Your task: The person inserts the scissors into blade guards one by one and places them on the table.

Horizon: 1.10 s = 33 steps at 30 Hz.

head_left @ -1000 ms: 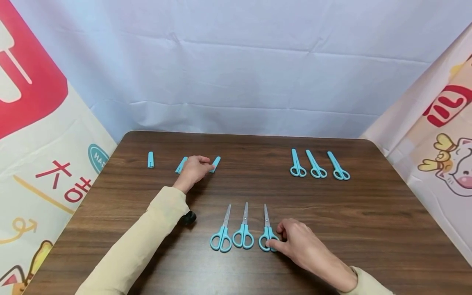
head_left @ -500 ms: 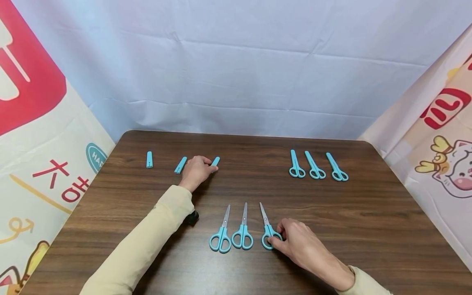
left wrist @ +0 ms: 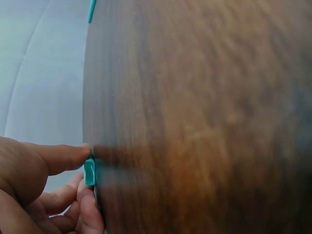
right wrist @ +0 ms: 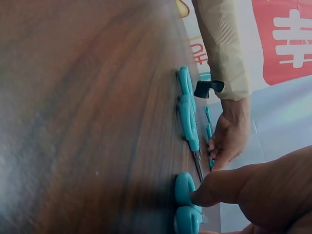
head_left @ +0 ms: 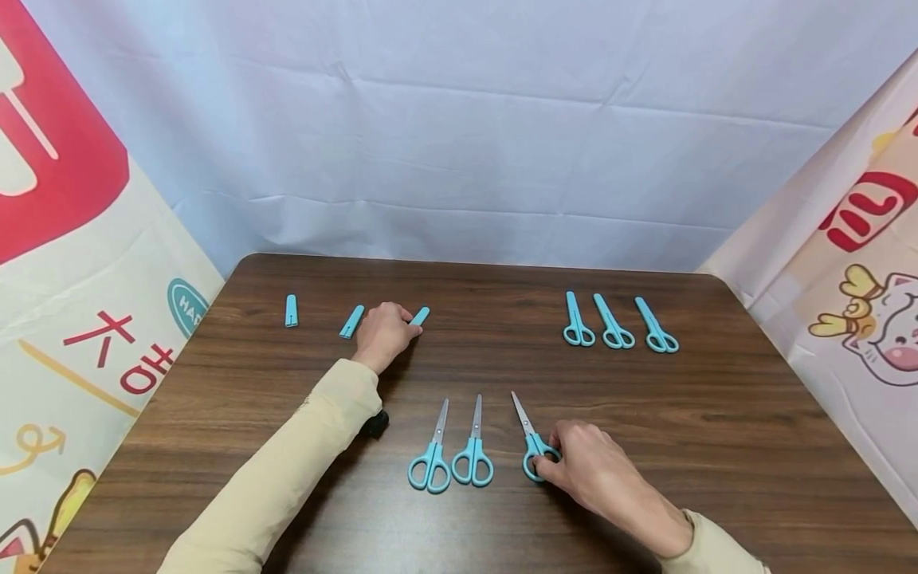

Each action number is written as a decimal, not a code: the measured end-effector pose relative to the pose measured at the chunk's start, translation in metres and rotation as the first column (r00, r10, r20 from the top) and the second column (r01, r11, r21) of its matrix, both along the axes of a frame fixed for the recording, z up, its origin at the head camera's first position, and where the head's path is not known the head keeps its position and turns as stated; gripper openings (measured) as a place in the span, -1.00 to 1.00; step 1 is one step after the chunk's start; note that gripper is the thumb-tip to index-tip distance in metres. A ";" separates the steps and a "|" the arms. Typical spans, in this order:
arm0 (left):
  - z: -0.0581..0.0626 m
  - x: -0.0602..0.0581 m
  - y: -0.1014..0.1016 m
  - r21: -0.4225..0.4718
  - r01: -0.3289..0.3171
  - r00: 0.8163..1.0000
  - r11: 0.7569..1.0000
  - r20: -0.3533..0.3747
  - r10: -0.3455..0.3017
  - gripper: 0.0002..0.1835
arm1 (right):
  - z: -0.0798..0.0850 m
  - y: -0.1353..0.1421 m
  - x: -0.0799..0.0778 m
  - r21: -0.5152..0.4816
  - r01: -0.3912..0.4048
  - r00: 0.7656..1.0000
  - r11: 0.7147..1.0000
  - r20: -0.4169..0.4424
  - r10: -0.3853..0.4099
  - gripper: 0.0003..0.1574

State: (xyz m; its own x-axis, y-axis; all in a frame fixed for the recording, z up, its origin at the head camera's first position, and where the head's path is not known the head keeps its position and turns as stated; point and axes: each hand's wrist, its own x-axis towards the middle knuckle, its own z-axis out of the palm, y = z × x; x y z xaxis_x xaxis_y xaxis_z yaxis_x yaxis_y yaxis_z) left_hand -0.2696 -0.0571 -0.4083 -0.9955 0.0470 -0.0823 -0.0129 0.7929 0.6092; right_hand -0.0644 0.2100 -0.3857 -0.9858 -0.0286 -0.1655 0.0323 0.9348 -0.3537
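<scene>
Scissors (head_left: 473, 445) in front, caps (head_left: 351, 322) behind left

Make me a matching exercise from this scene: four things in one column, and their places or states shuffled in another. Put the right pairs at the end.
Column one
1. Left hand
2. Right hand
3. Leftmost cap
4. Middle covered scissors

Column two
A. On the right-hand side of the table, blades hidden
B. Pinching the handles of bare-bladed scissors
C. Near the table's far left corner, touched by neither hand
D. Pinching the rightmost cap

Right pairs: 1-D, 2-B, 3-C, 4-A
</scene>
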 end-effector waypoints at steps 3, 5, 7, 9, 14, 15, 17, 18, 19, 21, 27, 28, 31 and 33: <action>0.001 0.000 0.001 -0.036 0.003 1.000 0.999 0.008 -0.003 -0.73 | 0.000 0.002 -0.001 -0.007 -0.005 1.000 1.000 0.000 0.005 -0.67; 0.003 0.000 0.001 -0.052 0.011 1.000 0.999 0.014 -0.011 -0.72 | 0.000 0.002 -0.002 -0.023 -0.002 1.000 1.000 0.013 0.003 -0.68; 0.004 0.001 0.001 -0.061 0.025 1.000 0.998 0.017 -0.024 -0.73 | 0.000 0.003 -0.003 -0.039 -0.002 1.000 0.999 0.025 0.003 -0.68; 0.006 0.002 0.001 -0.065 0.040 0.999 0.997 0.021 -0.039 -0.73 | -0.001 0.004 -0.004 -0.056 -0.002 0.999 0.998 0.033 0.004 -0.69; 0.009 0.004 0.001 -0.060 0.065 0.997 0.996 0.042 -0.063 -0.73 | -0.003 0.007 -0.004 -0.099 0.002 1.000 0.995 0.030 0.001 -0.69; 0.009 0.004 0.002 -0.058 0.068 0.997 0.996 0.045 -0.065 -0.72 | -0.003 0.007 -0.004 -0.107 0.005 1.000 0.994 0.029 -0.002 -0.69; 0.010 0.004 0.002 -0.052 0.073 0.996 0.996 0.049 -0.070 -0.72 | -0.003 0.007 -0.004 -0.121 0.009 1.000 0.993 0.026 -0.006 -0.70; 0.011 0.005 0.002 -0.049 0.075 0.996 0.996 0.049 -0.073 -0.72 | -0.003 0.008 -0.004 -0.127 0.012 1.000 0.992 0.027 -0.009 -0.70; 0.011 0.005 0.002 -0.046 0.075 0.996 0.996 0.049 -0.073 -0.72 | -0.003 0.008 -0.004 -0.132 0.018 0.999 0.991 0.033 -0.014 -0.71; 0.011 0.005 0.002 -0.041 0.077 0.996 0.996 0.044 -0.075 -0.72 | -0.002 0.008 -0.004 -0.141 0.026 0.999 0.990 0.044 -0.020 -0.71; 0.011 0.006 0.002 -0.021 0.072 0.997 0.997 0.037 -0.071 -0.80 | -0.002 0.007 -0.005 -0.169 0.025 0.998 0.985 0.063 -0.014 -0.66; 0.011 0.007 0.002 -0.015 0.070 0.997 0.997 0.039 -0.070 -0.82 | -0.002 0.007 -0.005 -0.174 0.024 0.998 0.984 0.067 -0.013 -0.66; 0.011 0.007 0.001 -0.009 0.071 0.997 0.997 0.034 -0.071 -0.87 | -0.002 0.007 -0.005 -0.206 0.041 0.995 0.978 0.101 -0.020 -0.68; 0.010 0.007 0.001 -0.011 0.075 0.997 0.997 0.023 -0.075 -0.88 | -0.002 0.006 -0.005 -0.228 0.058 0.991 0.972 0.128 -0.029 -0.71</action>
State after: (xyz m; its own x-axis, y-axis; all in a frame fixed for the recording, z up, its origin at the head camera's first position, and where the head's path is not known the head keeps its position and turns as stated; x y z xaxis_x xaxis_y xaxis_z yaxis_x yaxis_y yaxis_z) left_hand -0.2629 -0.0563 -0.3978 -0.9872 0.1200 -0.1054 0.0331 0.7995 0.5998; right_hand -0.0691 0.2164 -0.3873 -0.9593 -0.0381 -0.2797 0.1278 0.8250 -0.5505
